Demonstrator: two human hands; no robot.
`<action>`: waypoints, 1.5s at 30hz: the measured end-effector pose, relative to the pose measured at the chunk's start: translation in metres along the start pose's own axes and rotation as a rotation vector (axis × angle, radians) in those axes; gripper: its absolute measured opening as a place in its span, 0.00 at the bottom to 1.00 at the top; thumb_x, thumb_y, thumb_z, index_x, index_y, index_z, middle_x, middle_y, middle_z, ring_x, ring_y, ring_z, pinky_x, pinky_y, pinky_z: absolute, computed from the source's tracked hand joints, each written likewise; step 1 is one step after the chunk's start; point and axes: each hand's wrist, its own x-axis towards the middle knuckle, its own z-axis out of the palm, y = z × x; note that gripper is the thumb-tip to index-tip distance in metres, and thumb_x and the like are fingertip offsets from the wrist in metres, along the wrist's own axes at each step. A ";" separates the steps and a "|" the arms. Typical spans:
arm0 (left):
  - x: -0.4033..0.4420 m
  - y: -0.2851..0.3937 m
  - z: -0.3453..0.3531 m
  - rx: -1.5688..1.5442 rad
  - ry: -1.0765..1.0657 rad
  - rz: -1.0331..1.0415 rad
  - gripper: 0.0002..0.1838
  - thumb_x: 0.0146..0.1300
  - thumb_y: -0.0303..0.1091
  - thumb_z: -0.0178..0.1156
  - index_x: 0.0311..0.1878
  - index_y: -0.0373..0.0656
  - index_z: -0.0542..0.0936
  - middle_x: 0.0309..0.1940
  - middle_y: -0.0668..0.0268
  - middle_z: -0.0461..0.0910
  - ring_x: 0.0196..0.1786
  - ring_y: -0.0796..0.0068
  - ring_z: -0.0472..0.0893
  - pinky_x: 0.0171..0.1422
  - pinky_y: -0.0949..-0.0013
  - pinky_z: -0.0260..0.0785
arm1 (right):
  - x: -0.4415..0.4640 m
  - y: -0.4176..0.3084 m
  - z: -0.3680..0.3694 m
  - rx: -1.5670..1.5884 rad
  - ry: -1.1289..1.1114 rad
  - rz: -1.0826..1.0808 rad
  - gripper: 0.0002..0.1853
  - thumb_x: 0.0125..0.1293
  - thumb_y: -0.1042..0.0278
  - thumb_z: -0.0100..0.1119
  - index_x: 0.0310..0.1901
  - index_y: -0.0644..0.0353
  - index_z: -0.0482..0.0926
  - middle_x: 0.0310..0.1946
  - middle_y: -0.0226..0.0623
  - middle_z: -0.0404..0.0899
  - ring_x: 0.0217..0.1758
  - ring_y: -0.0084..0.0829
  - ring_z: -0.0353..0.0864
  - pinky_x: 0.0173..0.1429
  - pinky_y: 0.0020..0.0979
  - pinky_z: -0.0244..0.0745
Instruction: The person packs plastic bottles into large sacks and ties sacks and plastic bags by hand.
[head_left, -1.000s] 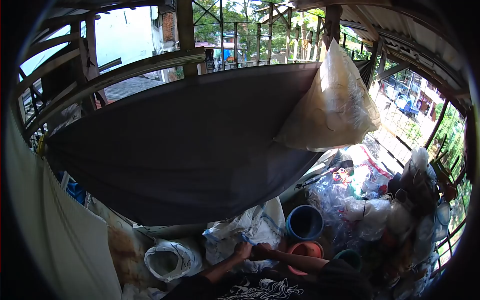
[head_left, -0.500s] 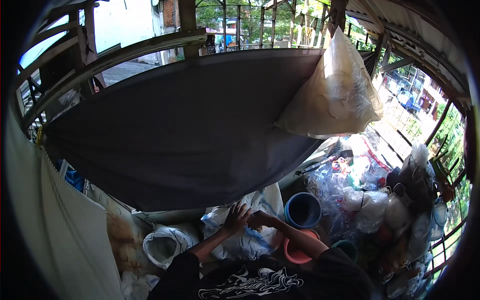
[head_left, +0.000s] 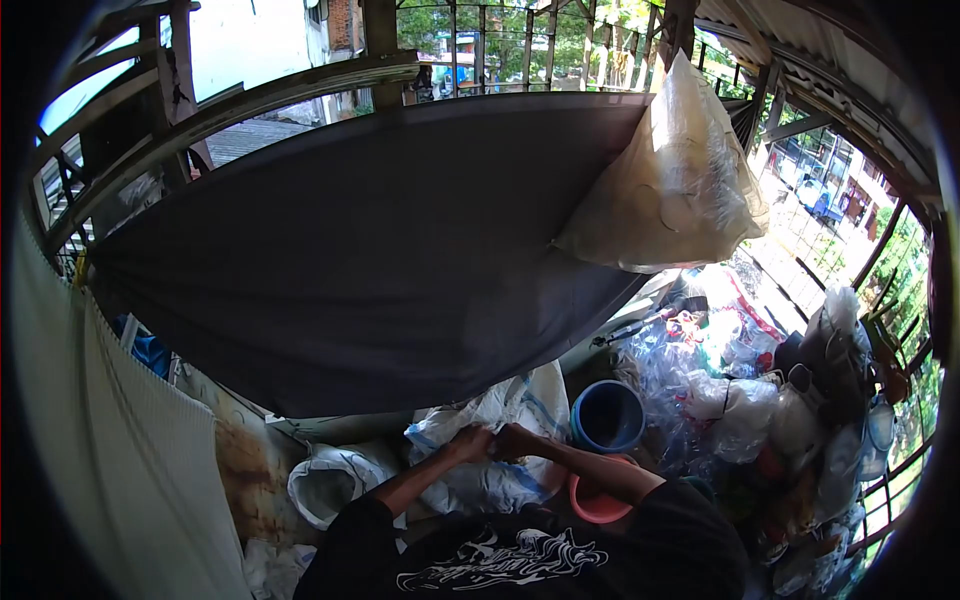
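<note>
My left hand [head_left: 471,442] and my right hand [head_left: 513,441] are close together, both closed, over a white sack [head_left: 500,486] with blue stripes. Whatever sits between my fingers is too small and dark to name. Just right of the hands stands a blue bucket [head_left: 608,415], and below it a red bucket [head_left: 601,497] is partly covered by my right forearm. To the left an open white sack [head_left: 328,490] stands on the floor.
A dark cloth [head_left: 370,260] hangs across the middle, with a translucent plastic bag [head_left: 690,190] at its right end. Clear plastic bags and bottles [head_left: 740,410] are piled at the right. A pale curtain [head_left: 120,450] hangs at the left.
My left hand was closed a second ago, spread its fingers half a second ago, and is now closed again beside my right hand. The camera view has tilted down slightly.
</note>
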 end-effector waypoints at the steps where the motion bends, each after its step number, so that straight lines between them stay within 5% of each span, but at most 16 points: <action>1: 0.000 -0.002 0.005 0.000 0.001 0.001 0.16 0.42 0.39 0.67 0.32 0.37 0.84 0.31 0.49 0.83 0.39 0.50 0.84 0.48 0.52 0.77 | -0.008 -0.006 -0.005 -0.001 0.000 0.000 0.20 0.45 0.52 0.69 0.31 0.62 0.84 0.26 0.46 0.83 0.28 0.32 0.84 0.35 0.33 0.78; 7: -0.001 -0.024 0.032 0.053 -0.177 -0.045 0.23 0.47 0.44 0.68 0.44 0.37 0.82 0.38 0.49 0.83 0.39 0.53 0.85 0.46 0.54 0.78 | -0.041 -0.025 -0.021 0.149 0.143 -0.107 0.22 0.44 0.55 0.72 0.39 0.60 0.83 0.33 0.44 0.83 0.34 0.45 0.83 0.43 0.40 0.78; 10: -0.016 -0.018 -0.028 -0.575 -0.555 -0.388 0.28 0.59 0.55 0.61 0.51 0.38 0.78 0.40 0.59 0.82 0.40 0.61 0.84 0.44 0.57 0.78 | -0.054 -0.034 -0.038 -0.032 0.292 -0.125 0.27 0.48 0.58 0.73 0.51 0.56 0.79 0.55 0.43 0.71 0.53 0.45 0.77 0.48 0.42 0.78; 15: -0.044 -0.030 -0.040 -1.605 -0.907 -0.219 0.25 0.69 0.48 0.53 0.60 0.39 0.71 0.51 0.54 0.78 0.48 0.58 0.81 0.46 0.63 0.77 | -0.058 -0.050 -0.042 -0.196 0.655 -0.406 0.30 0.47 0.60 0.71 0.56 0.55 0.76 0.52 0.42 0.70 0.50 0.44 0.75 0.46 0.39 0.80; 18: -0.033 -0.066 0.033 -1.862 -0.849 -0.195 0.18 0.66 0.43 0.55 0.51 0.41 0.74 0.41 0.62 0.79 0.37 0.64 0.81 0.40 0.66 0.75 | -0.062 -0.064 -0.047 -0.217 0.664 -0.311 0.25 0.46 0.54 0.72 0.44 0.58 0.80 0.39 0.41 0.73 0.40 0.40 0.78 0.35 0.36 0.79; 21: -0.034 -0.055 0.029 -1.886 -0.790 -0.452 0.17 0.56 0.39 0.63 0.43 0.39 0.74 0.32 0.68 0.78 0.26 0.71 0.76 0.28 0.66 0.72 | -0.055 -0.045 -0.031 -0.065 0.396 -0.120 0.29 0.43 0.55 0.74 0.47 0.60 0.78 0.37 0.44 0.78 0.38 0.41 0.82 0.38 0.37 0.79; 23: -0.040 -0.038 0.027 -0.572 -0.239 -0.262 0.21 0.45 0.41 0.70 0.38 0.41 0.74 0.23 0.68 0.75 0.28 0.66 0.78 0.36 0.65 0.73 | -0.052 -0.047 -0.019 0.061 0.216 -0.040 0.31 0.43 0.56 0.74 0.49 0.62 0.78 0.37 0.45 0.81 0.38 0.41 0.84 0.42 0.39 0.80; 27: -0.061 -0.026 0.040 0.025 0.093 -0.049 0.28 0.38 0.37 0.73 0.44 0.41 0.74 0.38 0.57 0.78 0.38 0.54 0.82 0.41 0.56 0.75 | -0.057 -0.072 -0.010 0.332 -0.210 0.341 0.25 0.46 0.62 0.73 0.44 0.65 0.77 0.31 0.42 0.83 0.31 0.34 0.86 0.28 0.34 0.79; 33: -0.084 -0.023 0.027 0.089 0.111 -0.143 0.24 0.49 0.35 0.64 0.52 0.43 0.73 0.41 0.54 0.77 0.44 0.48 0.81 0.42 0.51 0.76 | -0.020 -0.001 0.096 0.643 0.123 -0.696 0.18 0.53 0.72 0.68 0.46 0.66 0.76 0.34 0.44 0.83 0.28 0.35 0.85 0.26 0.33 0.80; 35: -0.085 -0.028 0.017 0.095 0.026 -0.083 0.26 0.50 0.37 0.65 0.53 0.43 0.73 0.43 0.55 0.77 0.45 0.51 0.81 0.41 0.53 0.76 | -0.018 0.007 0.094 0.249 0.201 -0.938 0.16 0.59 0.78 0.61 0.50 0.63 0.76 0.40 0.46 0.83 0.35 0.37 0.85 0.34 0.37 0.81; 36: -0.085 -0.030 0.013 0.088 -0.067 -0.033 0.27 0.51 0.39 0.65 0.55 0.44 0.73 0.44 0.57 0.78 0.46 0.54 0.81 0.41 0.55 0.77 | -0.019 0.006 0.085 0.230 0.205 -0.942 0.16 0.59 0.78 0.61 0.50 0.63 0.76 0.40 0.46 0.83 0.35 0.37 0.85 0.34 0.37 0.81; 38: -0.079 -0.044 0.014 -0.196 -0.349 -0.152 0.28 0.53 0.41 0.66 0.57 0.46 0.72 0.47 0.58 0.78 0.46 0.59 0.82 0.40 0.58 0.77 | -0.048 -0.037 0.046 1.090 -0.422 0.192 0.18 0.59 0.76 0.57 0.53 0.57 0.76 0.45 0.47 0.81 0.46 0.44 0.82 0.45 0.40 0.80; 39: -0.076 -0.053 0.019 -0.491 -0.643 -0.272 0.29 0.55 0.43 0.66 0.60 0.47 0.72 0.49 0.60 0.78 0.46 0.64 0.82 0.40 0.61 0.77 | -0.051 -0.050 0.042 1.081 -0.415 0.192 0.18 0.59 0.76 0.57 0.53 0.57 0.76 0.45 0.47 0.81 0.46 0.44 0.82 0.45 0.40 0.80; 41: -0.072 -0.081 0.043 -0.781 -0.825 -0.321 0.28 0.57 0.44 0.66 0.60 0.46 0.72 0.51 0.60 0.78 0.45 0.67 0.81 0.40 0.64 0.77 | -0.049 -0.076 0.044 0.188 0.408 -0.159 0.18 0.59 0.74 0.54 0.53 0.55 0.77 0.45 0.47 0.79 0.48 0.48 0.79 0.52 0.41 0.76; 43: -0.071 -0.091 0.047 -1.077 -0.999 -0.370 0.28 0.59 0.44 0.65 0.61 0.46 0.72 0.53 0.61 0.77 0.45 0.71 0.80 0.40 0.67 0.77 | -0.046 -0.090 0.027 0.073 0.558 -0.203 0.20 0.56 0.73 0.55 0.53 0.58 0.76 0.44 0.46 0.77 0.45 0.48 0.79 0.49 0.41 0.76; 45: -0.082 -0.082 0.044 -0.978 -0.817 0.124 0.22 0.60 0.44 0.65 0.53 0.42 0.78 0.45 0.61 0.81 0.38 0.74 0.82 0.35 0.70 0.77 | -0.043 -0.095 0.022 0.044 0.649 -0.227 0.23 0.50 0.76 0.56 0.52 0.60 0.77 0.38 0.49 0.77 0.38 0.50 0.80 0.43 0.46 0.76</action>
